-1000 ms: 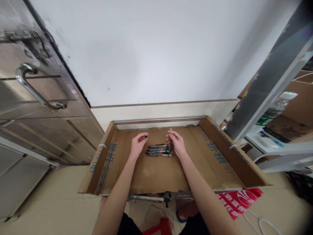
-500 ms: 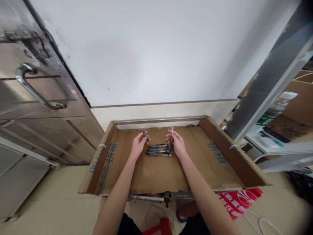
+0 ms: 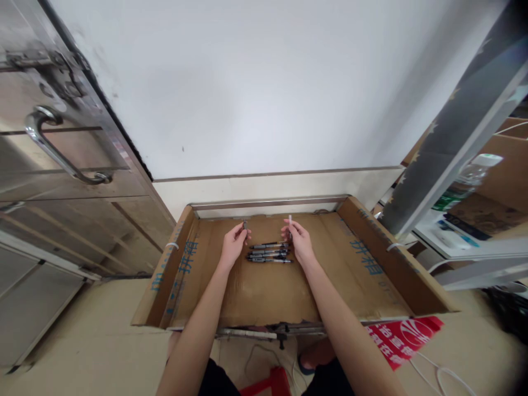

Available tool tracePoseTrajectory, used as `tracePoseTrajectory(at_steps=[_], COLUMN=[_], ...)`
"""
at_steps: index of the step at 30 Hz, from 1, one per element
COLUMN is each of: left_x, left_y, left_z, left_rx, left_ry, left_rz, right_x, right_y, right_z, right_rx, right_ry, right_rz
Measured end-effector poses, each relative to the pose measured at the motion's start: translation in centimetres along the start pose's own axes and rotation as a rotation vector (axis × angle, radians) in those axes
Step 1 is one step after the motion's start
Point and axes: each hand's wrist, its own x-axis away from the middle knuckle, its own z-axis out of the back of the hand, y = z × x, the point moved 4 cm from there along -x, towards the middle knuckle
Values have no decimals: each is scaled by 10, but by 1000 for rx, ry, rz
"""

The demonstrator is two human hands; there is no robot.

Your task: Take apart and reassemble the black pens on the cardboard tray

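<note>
Several dark pens with clear barrels (image 3: 270, 254) lie side by side in a small row on a cardboard-lined tray (image 3: 264, 297). To the left of the row, my left hand (image 3: 235, 240) pinches a short dark pen part (image 3: 245, 225) between thumb and fingers, pointing upward. My right hand (image 3: 300, 240), just right of the row, grips a clear pen barrel (image 3: 290, 219), its pale end sticking up. Fingers hide the lower portions of both pieces. Both hands are raised slightly over the tray and stay apart from each other.
Folded cardboard walls with blue lettering rise at the tray's left (image 3: 165, 280) and right (image 3: 396, 258). Behind is a white wall (image 3: 264, 110). A metal door with a handle (image 3: 61, 148) stands left; a shelf with a plastic bottle (image 3: 468, 181) is at right.
The dark pen part in my left hand has turned from slanted to nearly upright. My right hand and the row of pens hold almost the same place.
</note>
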Motion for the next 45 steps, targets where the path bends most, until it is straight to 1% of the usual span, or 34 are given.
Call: tracePoseTrajectory(at_steps=[2, 4, 6, 9, 15, 19, 23, 31, 36, 41, 45], left_x=[-1, -1, 0, 2, 2, 1, 2, 4, 6, 9, 10], left_y=[-1, 0, 1, 3, 1, -4, -4, 1, 7, 11, 12], left_z=[3, 6, 9, 12, 10, 9, 9, 5, 0, -5, -6], left_rx=[-67, -175, -311, -505, -860, -928, -917, -871, -814, -869, -902], left_ry=[23, 50, 76, 89, 44, 4, 0, -25, -71, -118, -138], left_rz=[-38, -114, -189, -257, -356, -369, -379, -390, -377, -357, -329], right_x=[-1, 0, 1, 3, 3, 3, 4, 5, 6, 8, 7], right_y=[1, 1, 0, -3, -3, 0, 0, -7, -10, -9, -6], right_z=[1, 2, 4, 7, 12, 12, 11, 7, 4, -1, -1], right_rx=[56, 154, 296, 530, 961, 1124, 1164, 1051, 1021, 1033, 1079], right_ry=[16, 36, 67, 114, 167, 169, 158, 130, 92, 6, -3], right_rz=[26, 71, 136, 225, 333, 357, 318, 311, 314, 347, 344])
